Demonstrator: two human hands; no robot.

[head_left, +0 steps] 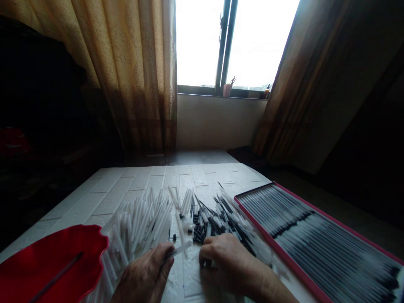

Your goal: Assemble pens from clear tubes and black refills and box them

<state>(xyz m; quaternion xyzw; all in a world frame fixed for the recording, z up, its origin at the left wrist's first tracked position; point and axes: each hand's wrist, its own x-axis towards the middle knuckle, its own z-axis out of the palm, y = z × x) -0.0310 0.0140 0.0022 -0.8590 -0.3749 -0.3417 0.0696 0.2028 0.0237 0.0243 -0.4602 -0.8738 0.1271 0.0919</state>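
Observation:
My left hand [148, 271] is closed, with a translucent plastic pen tube [182, 249] pinched between thumb and fingers; its free end points right. My right hand [225, 259] is curled down at the near edge of a pile of small black caps [199, 232]. Its fingertips are pressed together, and whatever they hold is hidden. Beyond the left hand lies a heap of clear plastic tubes [142, 221]. Dark thin rods [225, 206], which look like pen refills, lie mixed with clear pieces behind and right of the right hand. A loose black cap [174, 237] sits between the heaps.
At the left stands a red wavy-rimmed bowl [102, 252] with one thin pen-like stick [57, 277] in it. On the right, a pink-edged tray [252, 219] holds rows of dark-tipped pens [328, 240]. The white brick-patterned table [126, 185] reaches toward a curtained window.

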